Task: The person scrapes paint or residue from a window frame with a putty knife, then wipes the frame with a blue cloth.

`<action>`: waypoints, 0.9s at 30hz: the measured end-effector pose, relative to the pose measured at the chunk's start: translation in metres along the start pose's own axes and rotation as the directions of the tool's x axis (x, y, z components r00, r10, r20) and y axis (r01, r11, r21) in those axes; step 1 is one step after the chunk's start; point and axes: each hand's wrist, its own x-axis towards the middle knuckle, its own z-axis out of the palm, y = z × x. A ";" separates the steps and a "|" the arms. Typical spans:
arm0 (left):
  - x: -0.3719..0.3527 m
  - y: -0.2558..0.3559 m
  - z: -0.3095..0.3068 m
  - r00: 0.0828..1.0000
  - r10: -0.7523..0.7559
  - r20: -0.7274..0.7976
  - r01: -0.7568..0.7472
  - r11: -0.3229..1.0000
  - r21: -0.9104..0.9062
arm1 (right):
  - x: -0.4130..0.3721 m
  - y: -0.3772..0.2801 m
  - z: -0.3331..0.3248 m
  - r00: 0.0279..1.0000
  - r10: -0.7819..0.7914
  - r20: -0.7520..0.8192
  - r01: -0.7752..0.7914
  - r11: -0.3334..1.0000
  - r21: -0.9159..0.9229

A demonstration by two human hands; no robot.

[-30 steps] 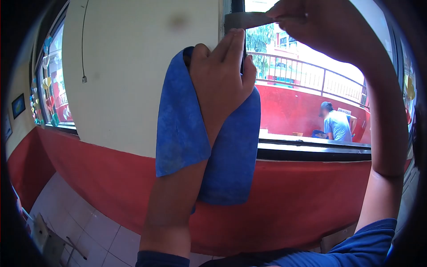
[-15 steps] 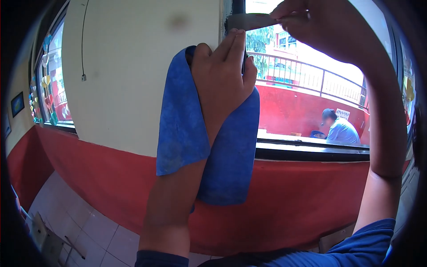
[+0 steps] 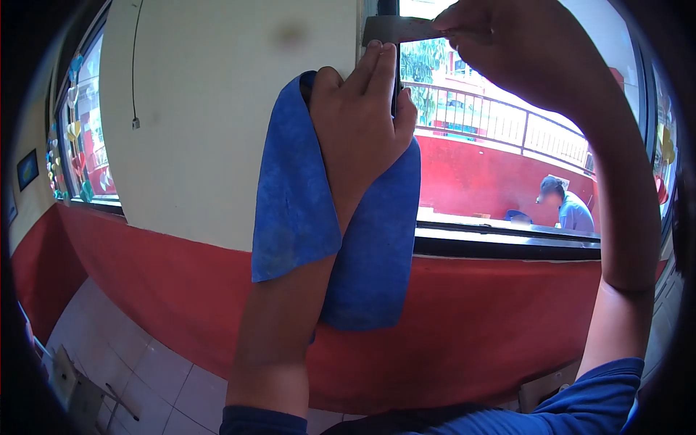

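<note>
My right hand [image 3: 500, 54] is raised at the upper right, its fingers pinched on the narrow end of a putty knife [image 3: 391, 30]. The flat blade lies across the dark window frame, with its broad end at the edge of the cream wall. Just below it, my left hand [image 3: 359, 119] is against the wall beside the frame, two fingers stretched up to the blade's lower edge. A blue cloth [image 3: 297, 196] is tucked under the left hand's curled fingers and hangs down on both sides of the wrist. The palm is hidden.
The window [image 3: 500, 116] looks onto a railing [image 3: 525, 130] and a red outer wall, where a person [image 3: 573, 210] in light blue bends beside a blue container. Inside, a cord [image 3: 135, 72] hangs on the cream wall [image 3: 217, 130]. A chair-like object [image 3: 76, 391] stands at lower left.
The putty knife and my right hand have shifted slightly left and up. My left hand stays nearly in place with the cloth. Outside, the person has moved a little to the right.
</note>
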 end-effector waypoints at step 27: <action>-0.001 -0.002 0.002 0.999 0.022 -0.046 -0.023 0.999 -0.033 | 0.004 0.023 0.004 0.977 0.000 -0.211 0.057 0.964 0.261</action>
